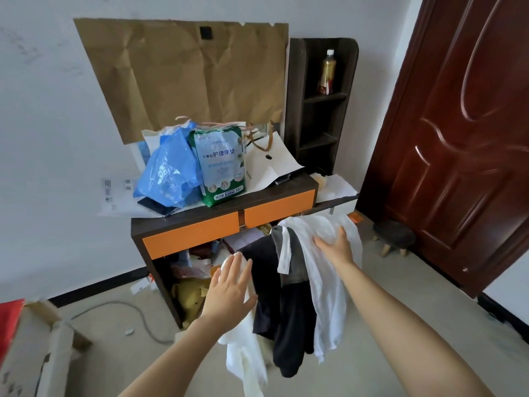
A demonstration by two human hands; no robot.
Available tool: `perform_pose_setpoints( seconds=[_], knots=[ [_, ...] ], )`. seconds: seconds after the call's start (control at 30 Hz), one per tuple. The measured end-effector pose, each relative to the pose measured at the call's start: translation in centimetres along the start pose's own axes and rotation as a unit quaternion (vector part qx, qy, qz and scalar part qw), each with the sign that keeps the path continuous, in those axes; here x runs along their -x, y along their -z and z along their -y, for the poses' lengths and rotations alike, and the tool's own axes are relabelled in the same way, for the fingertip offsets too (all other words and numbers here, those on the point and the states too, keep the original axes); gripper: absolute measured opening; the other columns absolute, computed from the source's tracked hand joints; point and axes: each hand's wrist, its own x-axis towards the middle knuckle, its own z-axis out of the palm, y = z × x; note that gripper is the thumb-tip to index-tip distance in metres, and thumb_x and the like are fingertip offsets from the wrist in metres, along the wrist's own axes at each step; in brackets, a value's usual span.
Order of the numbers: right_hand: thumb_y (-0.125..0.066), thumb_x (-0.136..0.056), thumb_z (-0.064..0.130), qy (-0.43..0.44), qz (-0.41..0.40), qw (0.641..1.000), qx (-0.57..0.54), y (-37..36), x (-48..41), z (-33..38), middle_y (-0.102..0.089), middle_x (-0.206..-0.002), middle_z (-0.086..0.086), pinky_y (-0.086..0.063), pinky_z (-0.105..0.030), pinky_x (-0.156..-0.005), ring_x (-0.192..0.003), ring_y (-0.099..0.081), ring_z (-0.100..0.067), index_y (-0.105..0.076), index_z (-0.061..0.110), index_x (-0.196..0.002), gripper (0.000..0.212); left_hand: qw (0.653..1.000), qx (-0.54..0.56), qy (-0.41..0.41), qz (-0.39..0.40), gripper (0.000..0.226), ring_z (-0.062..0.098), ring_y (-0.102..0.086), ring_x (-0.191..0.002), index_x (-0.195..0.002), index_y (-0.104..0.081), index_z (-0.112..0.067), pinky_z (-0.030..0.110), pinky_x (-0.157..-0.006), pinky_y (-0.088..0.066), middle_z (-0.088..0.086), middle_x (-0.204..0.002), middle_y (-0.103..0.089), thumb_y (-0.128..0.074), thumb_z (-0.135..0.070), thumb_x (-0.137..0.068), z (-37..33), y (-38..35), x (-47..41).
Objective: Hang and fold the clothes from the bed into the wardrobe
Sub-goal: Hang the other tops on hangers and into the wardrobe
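A white shirt (326,282) and a dark garment (283,310) hang in the air in front of me, low in the middle of the view. My right hand (335,245) grips the white shirt near its top, fingers curled into the cloth. My left hand (229,287) lies with straight, spread fingers against another white part of the cloth (243,362) that hangs below it, next to the dark garment. Neither the bed nor the wardrobe is in view.
Straight ahead stands a dark desk with orange drawers (223,224), piled with a blue plastic bag (169,173) and a green pack (220,164). A dark shelf (317,104) holds a bottle. Right: a red-brown door (458,138) and small stool (393,236). Cardboard box (43,353) at lower left.
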Motion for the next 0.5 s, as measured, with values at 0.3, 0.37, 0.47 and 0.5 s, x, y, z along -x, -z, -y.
perform_pose_setpoints(
  seconds=[0.3,0.37,0.47,0.5],
  knots=[
    [-0.060,-0.083,0.005,0.100,-0.076,0.991,0.053,5.6,-2.8,3.4,-0.044,-0.059,-0.005,-0.029,-0.031,-0.052,-0.069,-0.045,-0.023,-0.049,0.008,-0.054,0.031,1.000,-0.002,0.003,0.027,0.075,0.023,0.015,-0.145,-0.150,0.008,-0.024,0.038,-0.115,0.006,0.004,-0.157,0.017,-0.036,-0.050,-0.096,0.4,-1.1,-0.2],
    [-0.057,-0.083,0.002,0.162,-0.115,0.980,0.032,7.3,-2.2,6.5,-0.033,-0.054,0.001,-0.023,-0.033,-0.051,-0.067,-0.039,-0.022,-0.033,0.017,-0.050,0.044,0.999,0.000,0.013,0.041,0.076,0.023,0.017,-0.144,-0.150,0.009,-0.025,0.040,-0.116,0.004,0.003,-0.157,0.018,-0.036,-0.052,-0.095,0.4,-1.2,-0.3],
    [-0.052,-0.088,0.003,0.230,-0.116,0.966,-0.033,9.8,0.0,11.7,-0.031,-0.060,0.005,-0.027,-0.027,-0.054,-0.059,-0.033,-0.014,-0.031,0.022,-0.058,0.042,0.999,0.000,0.014,0.053,0.078,0.022,0.017,-0.144,-0.150,0.008,-0.024,0.043,-0.116,0.003,0.003,-0.157,0.018,-0.036,-0.055,-0.094,0.2,-0.9,-0.3],
    [-0.049,-0.090,0.004,0.246,-0.105,0.961,-0.068,10.5,1.0,13.4,-0.033,-0.065,0.008,-0.028,-0.021,-0.054,-0.059,-0.032,-0.008,-0.033,0.024,-0.063,0.038,0.998,0.003,0.014,0.058,0.078,0.022,0.017,-0.144,-0.150,0.008,-0.024,0.044,-0.116,0.003,0.003,-0.157,0.018,-0.036,-0.056,-0.094,0.3,-0.9,-0.4]
  ],
)
